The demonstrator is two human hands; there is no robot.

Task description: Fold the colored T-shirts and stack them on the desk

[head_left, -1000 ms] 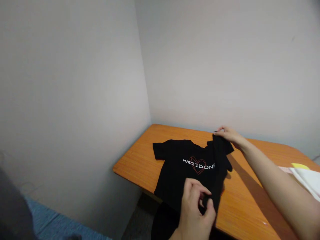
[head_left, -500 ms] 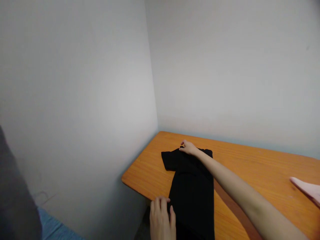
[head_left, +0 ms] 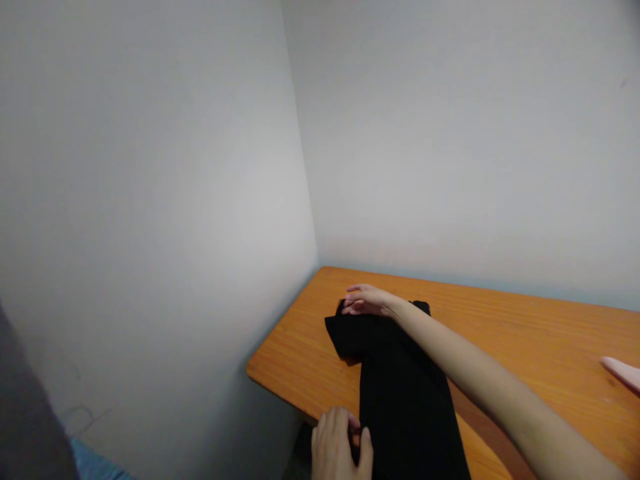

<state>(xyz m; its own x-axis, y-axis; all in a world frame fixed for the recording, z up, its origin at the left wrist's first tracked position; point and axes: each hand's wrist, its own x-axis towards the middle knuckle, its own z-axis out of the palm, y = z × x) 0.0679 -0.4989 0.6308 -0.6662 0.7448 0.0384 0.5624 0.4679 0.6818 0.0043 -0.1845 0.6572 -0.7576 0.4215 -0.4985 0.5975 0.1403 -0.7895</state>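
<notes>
A black T-shirt [head_left: 400, 393] lies lengthwise on the wooden table, folded narrow, one short sleeve pointing left. My right hand [head_left: 367, 299] reaches across to its far end, fingers bent around the cloth at the shoulder and sleeve, which is raised a little off the wood. At the near left edge of the shirt, my left hand [head_left: 340, 443] has its fingers curled and thumb closed in on the black cloth. The shirt's lowest part runs out of the picture at the bottom.
The orange-brown wooden table [head_left: 295, 347] stands in a corner against pale walls [head_left: 450, 147]. A pink item [head_left: 623, 373] lies at the right edge. Blue fabric [head_left: 95, 463] and a dark grey shape [head_left: 30, 413] show at the lower left.
My right hand has moved left along the shirt's far end, drawing the sleeve and shoulder up. My left hand has curled in more at the near edge, and the shirt body has shifted right.
</notes>
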